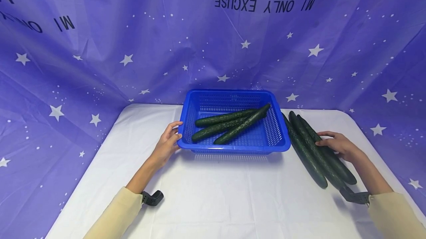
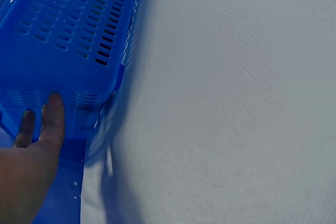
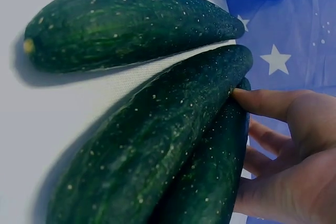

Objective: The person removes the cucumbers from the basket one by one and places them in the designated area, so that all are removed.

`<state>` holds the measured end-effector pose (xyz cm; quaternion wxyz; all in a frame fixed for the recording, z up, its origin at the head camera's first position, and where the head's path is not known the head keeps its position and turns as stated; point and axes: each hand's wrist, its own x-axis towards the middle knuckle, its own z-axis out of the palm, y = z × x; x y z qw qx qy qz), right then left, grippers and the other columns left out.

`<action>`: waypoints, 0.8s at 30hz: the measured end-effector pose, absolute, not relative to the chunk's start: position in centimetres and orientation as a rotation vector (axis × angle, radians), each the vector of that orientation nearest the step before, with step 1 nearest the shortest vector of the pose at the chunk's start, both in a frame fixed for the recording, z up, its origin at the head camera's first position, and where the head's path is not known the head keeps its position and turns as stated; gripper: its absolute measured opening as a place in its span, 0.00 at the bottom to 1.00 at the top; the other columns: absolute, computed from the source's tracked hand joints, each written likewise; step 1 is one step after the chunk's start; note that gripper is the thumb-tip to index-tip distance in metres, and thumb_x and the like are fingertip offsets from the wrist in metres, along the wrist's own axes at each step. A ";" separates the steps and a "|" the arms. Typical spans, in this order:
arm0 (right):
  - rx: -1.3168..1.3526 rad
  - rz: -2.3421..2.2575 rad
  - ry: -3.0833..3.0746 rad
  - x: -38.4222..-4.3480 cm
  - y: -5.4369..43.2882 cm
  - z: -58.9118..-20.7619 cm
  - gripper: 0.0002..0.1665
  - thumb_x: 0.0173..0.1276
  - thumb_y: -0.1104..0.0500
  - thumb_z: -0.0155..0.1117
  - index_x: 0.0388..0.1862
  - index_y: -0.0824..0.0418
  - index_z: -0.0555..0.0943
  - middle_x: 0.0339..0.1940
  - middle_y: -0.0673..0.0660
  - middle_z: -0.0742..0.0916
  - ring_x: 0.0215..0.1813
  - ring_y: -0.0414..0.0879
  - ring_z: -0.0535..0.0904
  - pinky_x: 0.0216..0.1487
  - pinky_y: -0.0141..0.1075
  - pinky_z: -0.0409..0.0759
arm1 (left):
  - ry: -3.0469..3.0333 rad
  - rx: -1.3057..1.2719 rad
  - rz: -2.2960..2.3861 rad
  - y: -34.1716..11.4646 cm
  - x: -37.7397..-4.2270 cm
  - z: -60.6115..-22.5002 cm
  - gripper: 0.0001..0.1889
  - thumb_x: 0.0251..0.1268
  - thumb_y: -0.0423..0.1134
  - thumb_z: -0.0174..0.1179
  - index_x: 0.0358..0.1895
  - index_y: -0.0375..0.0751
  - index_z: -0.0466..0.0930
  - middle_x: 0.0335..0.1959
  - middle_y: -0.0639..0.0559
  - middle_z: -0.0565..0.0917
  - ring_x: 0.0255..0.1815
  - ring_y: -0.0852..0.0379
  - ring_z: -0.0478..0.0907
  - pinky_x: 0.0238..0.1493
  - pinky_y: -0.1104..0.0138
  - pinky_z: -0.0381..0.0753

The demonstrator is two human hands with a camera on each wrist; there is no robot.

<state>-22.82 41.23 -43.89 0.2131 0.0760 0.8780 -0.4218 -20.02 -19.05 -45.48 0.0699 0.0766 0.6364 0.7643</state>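
A blue perforated plastic basket [image 1: 233, 148] stands on the white-covered table, with three dark green cucumbers [image 1: 226, 117] lying inside it. At its left end my left hand [image 1: 165, 143] touches the outer wall with fairly straight fingers, seen also in the left wrist view against the basket wall [image 2: 63, 72]. Three more cucumbers lie side by side right of the basket. My right hand [image 1: 341, 145] holds the rightmost cucumber [image 1: 337, 163] between thumb and fingers. In the right wrist view the thumb [image 3: 262, 100] lies on this cucumber [image 3: 210, 177], partly behind the middle one [image 3: 142, 140].
The leftmost loose cucumber [image 1: 304, 154] lies close to the basket's right end. A purple cloth [image 1: 206, 46] with stars and lettering hangs behind and beside the table [image 1: 213, 202]. Each wrist wears a black strap device [image 1: 153, 197].
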 end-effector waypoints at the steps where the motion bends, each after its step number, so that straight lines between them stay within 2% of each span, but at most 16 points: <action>1: 0.216 -1.172 2.432 -22.8 41.2 -43.8 0.45 0.73 0.53 0.60 0.76 0.74 0.51 0.70 0.84 0.58 0.67 0.78 0.61 0.55 0.71 0.69 | 1.916 0.231 2.298 -19.1 -20.0 -45.5 0.28 0.71 0.30 0.45 0.73 0.39 0.56 0.68 0.33 0.63 0.58 0.41 0.72 0.49 0.61 0.83; 5: 0.206 -1.176 2.439 -22.6 40.9 -43.5 0.44 0.73 0.56 0.60 0.76 0.74 0.50 0.71 0.84 0.56 0.68 0.80 0.57 0.57 0.74 0.64 | 1.923 0.223 2.289 -19.0 -20.0 -45.4 0.28 0.71 0.31 0.46 0.73 0.41 0.57 0.68 0.34 0.64 0.58 0.41 0.72 0.49 0.60 0.83; 11: 0.107 -1.155 2.611 -22.8 40.0 -43.0 0.44 0.73 0.55 0.61 0.75 0.75 0.52 0.67 0.82 0.64 0.64 0.75 0.65 0.55 0.65 0.72 | 1.923 0.223 2.291 -19.1 -20.1 -45.5 0.27 0.71 0.30 0.45 0.73 0.40 0.56 0.68 0.33 0.64 0.57 0.43 0.73 0.49 0.60 0.83; 14: 0.085 -1.151 2.711 -23.1 39.1 -42.6 0.42 0.74 0.53 0.60 0.74 0.76 0.55 0.65 0.81 0.66 0.63 0.75 0.66 0.58 0.66 0.69 | 1.928 0.222 2.292 -19.2 -20.1 -45.5 0.27 0.71 0.30 0.45 0.73 0.40 0.57 0.68 0.33 0.64 0.57 0.43 0.73 0.48 0.60 0.83; 16: 0.075 -1.175 2.762 -23.4 38.4 -42.2 0.40 0.74 0.54 0.60 0.73 0.76 0.57 0.65 0.81 0.67 0.65 0.77 0.63 0.61 0.69 0.64 | 1.933 0.217 2.291 -19.1 -20.1 -45.5 0.27 0.71 0.30 0.45 0.73 0.41 0.57 0.67 0.34 0.64 0.56 0.44 0.74 0.48 0.60 0.83; 18: 0.056 -1.201 2.821 -23.7 37.5 -41.9 0.38 0.74 0.55 0.60 0.72 0.75 0.60 0.65 0.81 0.68 0.64 0.77 0.64 0.60 0.69 0.65 | 1.929 0.215 2.295 -19.1 -20.1 -45.5 0.27 0.71 0.30 0.45 0.72 0.41 0.57 0.67 0.34 0.64 0.55 0.45 0.74 0.48 0.61 0.83; 19: 0.044 -1.216 2.845 -23.8 37.0 -41.7 0.36 0.74 0.55 0.61 0.71 0.75 0.62 0.64 0.81 0.69 0.64 0.76 0.66 0.59 0.66 0.68 | 1.928 0.214 2.296 -19.1 -20.1 -45.5 0.27 0.71 0.30 0.45 0.72 0.41 0.57 0.67 0.34 0.64 0.55 0.45 0.74 0.48 0.61 0.83; 21: 0.002 -1.249 2.886 -23.9 35.8 -41.2 0.33 0.73 0.57 0.61 0.69 0.74 0.66 0.62 0.79 0.72 0.61 0.73 0.70 0.55 0.53 0.76 | 1.928 0.212 2.297 -19.1 -20.1 -45.6 0.27 0.71 0.30 0.45 0.72 0.41 0.58 0.67 0.34 0.65 0.55 0.45 0.74 0.47 0.61 0.83; 24: -0.062 -1.351 2.867 -24.0 33.9 -40.6 0.30 0.74 0.58 0.61 0.68 0.73 0.69 0.60 0.76 0.76 0.55 0.57 0.77 0.46 0.34 0.78 | 1.924 0.212 2.300 -19.1 -20.2 -45.7 0.27 0.71 0.30 0.45 0.72 0.40 0.58 0.67 0.33 0.64 0.56 0.44 0.74 0.47 0.61 0.83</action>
